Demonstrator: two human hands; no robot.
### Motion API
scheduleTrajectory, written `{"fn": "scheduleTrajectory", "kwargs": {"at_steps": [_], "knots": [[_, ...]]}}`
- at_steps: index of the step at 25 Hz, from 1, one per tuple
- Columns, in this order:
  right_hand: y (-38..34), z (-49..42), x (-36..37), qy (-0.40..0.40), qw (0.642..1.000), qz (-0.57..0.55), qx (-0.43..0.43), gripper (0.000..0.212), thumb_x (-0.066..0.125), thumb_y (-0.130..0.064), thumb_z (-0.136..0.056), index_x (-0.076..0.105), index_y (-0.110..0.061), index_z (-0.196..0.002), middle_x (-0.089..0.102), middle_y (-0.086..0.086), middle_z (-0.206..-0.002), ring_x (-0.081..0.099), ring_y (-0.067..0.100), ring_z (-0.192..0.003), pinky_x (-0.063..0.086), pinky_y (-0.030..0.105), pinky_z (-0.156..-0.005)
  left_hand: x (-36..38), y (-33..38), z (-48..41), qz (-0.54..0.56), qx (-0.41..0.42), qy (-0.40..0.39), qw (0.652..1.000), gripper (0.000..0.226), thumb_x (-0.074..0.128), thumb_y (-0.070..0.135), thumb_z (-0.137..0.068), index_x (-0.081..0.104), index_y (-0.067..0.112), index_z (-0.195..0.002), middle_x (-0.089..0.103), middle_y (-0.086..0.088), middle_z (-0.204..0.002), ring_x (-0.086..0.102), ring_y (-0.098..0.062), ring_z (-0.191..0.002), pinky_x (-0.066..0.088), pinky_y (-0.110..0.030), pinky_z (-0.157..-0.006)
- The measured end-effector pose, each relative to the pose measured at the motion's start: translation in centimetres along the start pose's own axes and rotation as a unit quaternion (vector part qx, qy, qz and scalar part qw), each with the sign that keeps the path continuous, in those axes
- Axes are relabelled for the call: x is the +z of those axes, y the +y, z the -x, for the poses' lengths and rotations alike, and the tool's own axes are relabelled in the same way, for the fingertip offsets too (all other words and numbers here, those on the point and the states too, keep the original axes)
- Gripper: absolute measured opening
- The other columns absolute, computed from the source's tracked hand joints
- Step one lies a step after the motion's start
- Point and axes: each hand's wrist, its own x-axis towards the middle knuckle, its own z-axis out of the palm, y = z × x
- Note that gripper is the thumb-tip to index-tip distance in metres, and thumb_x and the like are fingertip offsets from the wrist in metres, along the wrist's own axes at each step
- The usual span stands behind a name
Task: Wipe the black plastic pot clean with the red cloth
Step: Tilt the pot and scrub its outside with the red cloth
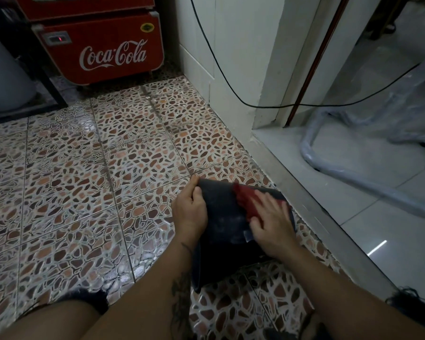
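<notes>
A dusty black plastic pot [225, 224] lies on its side on the pebble-pattern floor tiles, its rim toward me and its base pointing away. My left hand [190, 208] grips the pot's left side near the base. My right hand [271, 224] lies flat on top of the pot and presses the red cloth [247, 198] against its outer wall. The cloth is blurred and partly hidden under my fingers. The pot's inside is out of sight.
A red Coca-Cola cooler [103, 42] stands at the far end. A white wall corner [233, 77] with a black cable [231, 87] is ahead right. A metal threshold [312, 204] runs beside the pot, and plastic-wrapped tubing [353, 182] lies beyond it. My knees frame the bottom.
</notes>
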Motion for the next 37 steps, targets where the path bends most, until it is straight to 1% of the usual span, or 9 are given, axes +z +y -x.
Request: {"fn": "scheduleTrajectory", "kwargs": {"at_steps": [3,5,10,12,21,26,29,35,37], "knots": [[1.0,-2.1,-1.0,-0.018,0.990,0.047,0.134,0.069,0.022,-0.041,-0.092,0.026,-0.026,-0.160,0.028,0.002,-0.167,0.021,0.026,-0.152,0.010,0.059,-0.122,0.2,0.3,0.3,-0.021,0.006,0.004,1.000,0.039,0.044,0.021,-0.100,0.061,0.025,-0.135,0.059,0.003,-0.139,0.051,-0.015,-0.130,0.036,-0.029,-0.111],[-1.6,-3.4,-0.4,-0.033,0.986,0.032,0.163,0.067,0.022,-0.040,-0.095,0.024,-0.026,-0.160,0.020,0.003,-0.170,0.012,0.028,-0.155,0.001,0.060,-0.123,0.2,0.3,0.5,-0.041,0.014,0.004,0.999,0.041,0.042,0.022,-0.100,0.059,0.024,-0.137,0.058,0.002,-0.141,0.050,-0.017,-0.131,0.035,-0.032,-0.112],[-6.0,1.2,3.1,-0.001,0.999,-0.017,-0.039,0.073,0.026,-0.046,-0.092,0.010,-0.037,-0.162,-0.001,-0.004,-0.173,-0.012,0.016,-0.156,-0.019,0.049,-0.121,0.7,0.5,-1.1,-0.054,-0.023,-0.003,0.998,0.042,0.038,0.025,-0.101,0.056,0.023,-0.139,0.055,0.001,-0.144,0.049,-0.019,-0.131,0.035,-0.037,-0.113],[-4.6,3.0,3.8,0.013,0.999,-0.017,-0.040,0.073,0.028,-0.048,-0.094,0.005,-0.038,-0.162,-0.010,-0.007,-0.172,-0.019,0.012,-0.155,-0.021,0.047,-0.121,0.9,1.1,-1.8,-0.047,-0.038,0.000,0.998,0.043,0.038,0.024,-0.100,0.057,0.021,-0.138,0.055,0.000,-0.143,0.049,-0.020,-0.131,0.035,-0.037,-0.113],[0.2,-3.0,0.1,-0.026,0.960,-0.040,0.275,0.067,0.019,-0.048,-0.099,0.007,-0.032,-0.163,-0.004,0.003,-0.173,-0.011,0.029,-0.157,-0.012,0.063,-0.121,1.5,1.0,-1.9,-0.090,-0.048,0.025,0.994,0.045,0.035,0.026,-0.100,0.056,0.022,-0.139,0.054,-0.001,-0.144,0.046,-0.025,-0.132,0.032,-0.037,-0.110],[-7.0,-1.7,2.7,0.003,0.999,-0.027,0.017,0.074,0.022,-0.052,-0.094,0.017,-0.027,-0.163,0.006,0.000,-0.173,-0.005,0.021,-0.157,-0.018,0.055,-0.121,1.6,0.7,-3.0,-0.088,-0.072,0.039,0.993,0.043,0.037,0.025,-0.099,0.060,0.022,-0.135,0.059,-0.005,-0.139,0.050,-0.028,-0.128,0.036,-0.039,-0.110],[-5.2,1.2,3.6,0.022,0.998,-0.033,-0.056,0.074,0.031,-0.046,-0.094,0.011,-0.031,-0.163,0.002,-0.003,-0.173,-0.011,0.014,-0.157,-0.014,0.053,-0.123,1.3,0.7,-3.8,-0.081,-0.076,0.029,0.993,0.042,0.038,0.026,-0.097,0.063,0.023,-0.131,0.062,-0.003,-0.134,0.054,-0.027,-0.123,0.041,-0.039,-0.106],[3.4,1.6,2.6,0.019,0.992,-0.001,0.126,0.074,0.017,-0.051,-0.097,-0.013,-0.031,-0.161,-0.021,-0.004,-0.170,-0.020,0.017,-0.155,-0.007,0.061,-0.122,1.1,1.1,-4.8,-0.129,-0.044,0.024,0.990,0.033,0.043,0.026,-0.092,0.070,0.027,-0.112,0.067,-0.001,-0.110,0.057,-0.027,-0.104,0.035,-0.030,-0.084],[2.9,-0.9,1.6,0.004,0.985,-0.005,0.170,0.077,0.013,-0.052,-0.093,-0.008,-0.028,-0.163,-0.017,-0.001,-0.172,-0.016,0.021,-0.156,-0.008,0.063,-0.122,1.4,1.2,-4.4,-0.147,-0.036,0.033,0.988,0.027,0.042,0.022,-0.092,0.066,0.033,-0.088,0.057,0.011,-0.087,0.049,-0.022,-0.089,0.032,-0.030,-0.078]]}}
